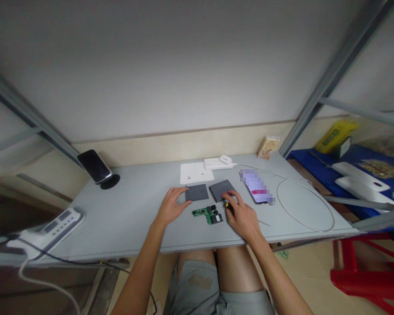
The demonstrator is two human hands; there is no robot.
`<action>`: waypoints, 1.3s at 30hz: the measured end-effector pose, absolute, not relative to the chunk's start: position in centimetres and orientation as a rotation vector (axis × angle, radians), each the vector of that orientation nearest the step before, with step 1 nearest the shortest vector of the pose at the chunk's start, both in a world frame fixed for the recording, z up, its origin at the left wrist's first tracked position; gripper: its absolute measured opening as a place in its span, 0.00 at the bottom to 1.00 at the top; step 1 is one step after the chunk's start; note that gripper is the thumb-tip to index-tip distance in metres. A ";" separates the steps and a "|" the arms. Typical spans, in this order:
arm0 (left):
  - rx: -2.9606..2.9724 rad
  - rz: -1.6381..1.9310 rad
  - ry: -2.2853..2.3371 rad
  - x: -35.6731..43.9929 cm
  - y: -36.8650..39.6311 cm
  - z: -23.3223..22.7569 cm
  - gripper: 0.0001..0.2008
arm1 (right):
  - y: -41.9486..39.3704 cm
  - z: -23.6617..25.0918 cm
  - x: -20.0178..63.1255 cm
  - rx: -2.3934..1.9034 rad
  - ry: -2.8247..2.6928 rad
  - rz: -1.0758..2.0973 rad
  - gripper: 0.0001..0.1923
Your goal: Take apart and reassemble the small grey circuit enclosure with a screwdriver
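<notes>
Two grey plates (197, 192) (one circuit board (208, 214) nearby) touch left hand (171, 206).

A single head-worn camera looks forward and down from just above the seated person, facing the grey surface (131, 210) and wall close ahead.

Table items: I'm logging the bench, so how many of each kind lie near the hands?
Dark grey square plates: 2
Green circuit boards: 1
White square plates: 1
Phones lying flat: 1
Total: 5
The left hand touches one grey plate.
</notes>
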State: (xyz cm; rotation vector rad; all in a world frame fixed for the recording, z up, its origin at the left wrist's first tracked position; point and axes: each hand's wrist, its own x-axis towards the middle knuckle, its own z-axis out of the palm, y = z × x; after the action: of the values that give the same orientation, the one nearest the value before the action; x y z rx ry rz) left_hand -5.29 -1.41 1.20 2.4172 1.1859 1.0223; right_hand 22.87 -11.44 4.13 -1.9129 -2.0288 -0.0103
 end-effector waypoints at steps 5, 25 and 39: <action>2.410 1.035 1.192 -5.2 -1.4 1.3 0.22 | -11.4 4.0 22.9 -1.899 -2.054 -0.010 0.27; 2.357 1.006 1.212 -5.5 -1.2 0.9 0.27 | -11.5 4.1 23.0 -1.885 -2.031 -0.001 0.28; 2.370 1.010 1.239 -5.5 -1.3 1.0 0.26 | -11.4 4.2 22.8 -1.925 -2.028 -0.022 0.27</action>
State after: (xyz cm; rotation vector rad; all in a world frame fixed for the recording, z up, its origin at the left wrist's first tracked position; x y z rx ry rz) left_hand -5.46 -1.27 0.96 2.3699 1.2387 1.0098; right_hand 22.83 -11.37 4.17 -1.9246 -2.0279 -0.0217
